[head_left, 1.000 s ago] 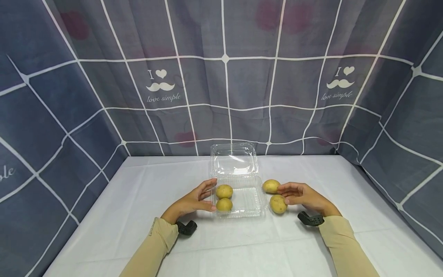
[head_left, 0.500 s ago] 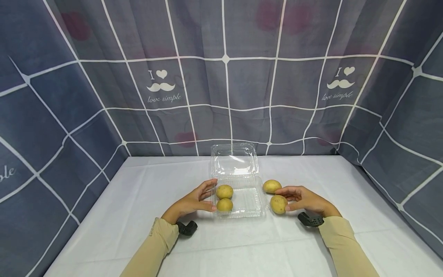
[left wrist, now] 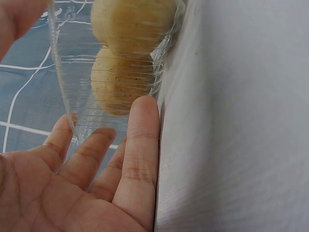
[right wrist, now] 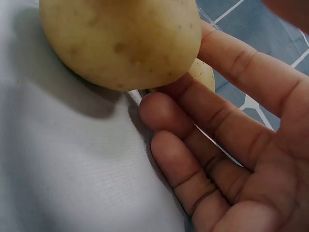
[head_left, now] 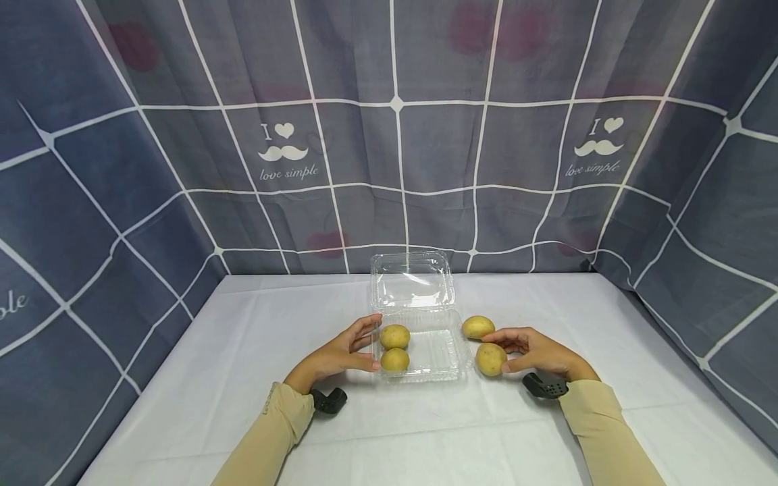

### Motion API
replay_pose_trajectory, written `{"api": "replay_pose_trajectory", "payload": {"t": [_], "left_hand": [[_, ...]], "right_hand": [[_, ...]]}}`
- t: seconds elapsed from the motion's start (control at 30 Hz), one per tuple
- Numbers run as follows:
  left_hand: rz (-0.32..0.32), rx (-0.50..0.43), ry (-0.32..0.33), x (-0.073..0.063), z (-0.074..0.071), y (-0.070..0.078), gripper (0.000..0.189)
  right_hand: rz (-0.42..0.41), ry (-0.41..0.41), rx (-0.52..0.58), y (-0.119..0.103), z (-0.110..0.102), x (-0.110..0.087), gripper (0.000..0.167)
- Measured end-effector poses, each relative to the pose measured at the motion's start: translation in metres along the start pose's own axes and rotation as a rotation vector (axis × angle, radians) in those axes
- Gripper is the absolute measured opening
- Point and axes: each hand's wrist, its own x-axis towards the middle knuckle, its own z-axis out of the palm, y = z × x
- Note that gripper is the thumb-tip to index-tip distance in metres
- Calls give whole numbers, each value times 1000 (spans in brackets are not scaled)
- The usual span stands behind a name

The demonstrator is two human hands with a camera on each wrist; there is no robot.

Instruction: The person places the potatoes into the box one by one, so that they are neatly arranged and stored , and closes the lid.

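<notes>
My left hand (head_left: pixel 340 354) rests against the left side of a clear plastic clamshell box (head_left: pixel 434 347), its fingers fairly straight. The box lies open, with its lid (head_left: pixel 412 280) tilted up behind. Inside, on the left, sit a far potato (head_left: pixel 395 337) and a near potato (head_left: pixel 395 360); both show through the ribbed wall in the left wrist view. To the right of the box, my right hand (head_left: pixel 537 351) holds a potato (head_left: pixel 491 360) between thumb and fingers. In the right wrist view, this potato (right wrist: pixel 120 43) partly hides another potato (right wrist: pixel 204 75) behind it.
That other loose potato (head_left: pixel 477 327) lies on the white tablecloth (head_left: pixel 425 432), close to the box's right edge and my right fingertips. Grey checked curtains (head_left: pixel 437 148) enclose the table at the back and sides. Each wrist wears a black device (head_left: pixel 545 385).
My right index finger has moved from beside the far loose potato to behind the near one, and the hand has closed round it. The left hand and box look the same.
</notes>
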Motion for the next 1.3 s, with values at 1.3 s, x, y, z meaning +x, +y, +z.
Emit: {"api": "replay_pose_trajectory", "payload": {"t": [1.3], "left_hand": [[18, -9, 4, -1, 1, 1, 105]], "right_hand": [[-54, 47, -29, 2, 2, 2, 38]]}}
